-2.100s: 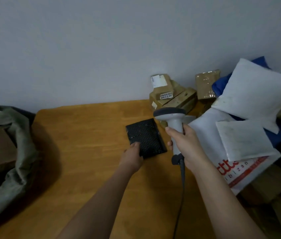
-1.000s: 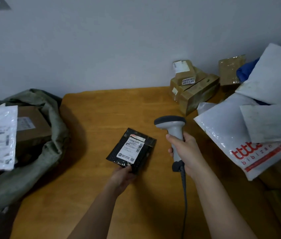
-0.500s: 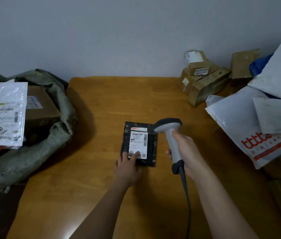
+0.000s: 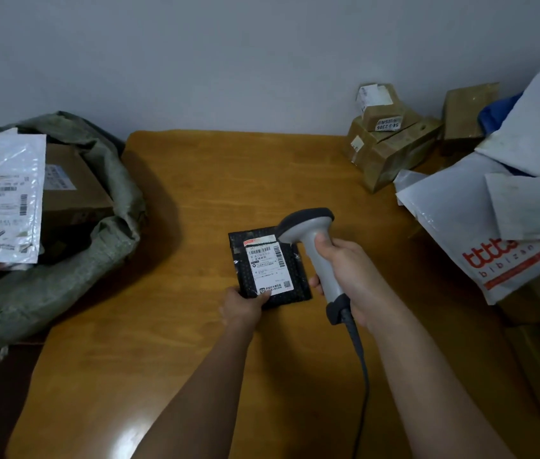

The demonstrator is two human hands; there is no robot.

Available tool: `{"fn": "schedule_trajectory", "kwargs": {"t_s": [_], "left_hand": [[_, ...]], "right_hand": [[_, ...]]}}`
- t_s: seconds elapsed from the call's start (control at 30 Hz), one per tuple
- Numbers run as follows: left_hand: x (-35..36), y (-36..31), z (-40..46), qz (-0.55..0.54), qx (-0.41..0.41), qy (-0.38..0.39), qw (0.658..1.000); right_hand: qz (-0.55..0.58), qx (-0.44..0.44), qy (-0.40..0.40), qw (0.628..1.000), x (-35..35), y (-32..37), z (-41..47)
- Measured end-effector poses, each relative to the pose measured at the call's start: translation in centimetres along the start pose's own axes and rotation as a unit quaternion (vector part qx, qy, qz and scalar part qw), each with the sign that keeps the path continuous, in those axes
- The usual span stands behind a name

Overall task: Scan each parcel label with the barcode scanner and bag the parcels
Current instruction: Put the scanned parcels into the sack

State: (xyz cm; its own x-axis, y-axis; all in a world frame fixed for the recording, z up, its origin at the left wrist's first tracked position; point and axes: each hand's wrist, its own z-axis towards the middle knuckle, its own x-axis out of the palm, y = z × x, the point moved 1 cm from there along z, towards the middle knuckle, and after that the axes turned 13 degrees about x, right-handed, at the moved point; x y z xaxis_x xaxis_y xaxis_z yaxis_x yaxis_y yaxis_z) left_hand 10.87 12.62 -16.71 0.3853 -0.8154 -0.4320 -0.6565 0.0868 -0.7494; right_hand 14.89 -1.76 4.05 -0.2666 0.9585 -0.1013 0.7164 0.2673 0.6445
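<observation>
1. Since half a second back, your grey handheld barcode scanner [image 4: 308,233] has slid left, so its head now hangs over the top right corner of the small black padded parcel [image 4: 270,268].
2. Your left hand [image 4: 242,306] switched from pressing flat to pinching the parcel's near left corner.
3. Your right hand [image 4: 349,276] is wrapped round the scanner handle.
4. The parcel sits label-up on the wooden table [image 4: 228,180], so I'd guess the scan's happening; the grey-green woven sack [image 4: 73,270] waits on the left.

Left hand [image 4: 241,309] pinching; right hand [image 4: 349,276] fist-curled.
</observation>
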Motion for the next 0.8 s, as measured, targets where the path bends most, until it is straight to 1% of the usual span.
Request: {"fn": "schedule_trajectory", "kwargs": {"t_s": [0.17,0.57,0.8], "left_hand": [[-0.1,0.7,0.4,-0.07,-0.014,-0.002,0.997],[-0.8,0.3,-0.4,-0.141,-0.015,0.016,0.99],[-0.9,0.5,-0.2,-0.15,-0.022,0.024,0.988]], "right_hand": [[-0.009,-0.021,-0.013,1.0,-0.1,0.0,-1.3],[-0.011,-0.06,-0.04,0.997,-0.2,0.3,-3.8],[-0.022,-0.072,-0.065,0.995,-0.3,0.3,-5.0]]}}
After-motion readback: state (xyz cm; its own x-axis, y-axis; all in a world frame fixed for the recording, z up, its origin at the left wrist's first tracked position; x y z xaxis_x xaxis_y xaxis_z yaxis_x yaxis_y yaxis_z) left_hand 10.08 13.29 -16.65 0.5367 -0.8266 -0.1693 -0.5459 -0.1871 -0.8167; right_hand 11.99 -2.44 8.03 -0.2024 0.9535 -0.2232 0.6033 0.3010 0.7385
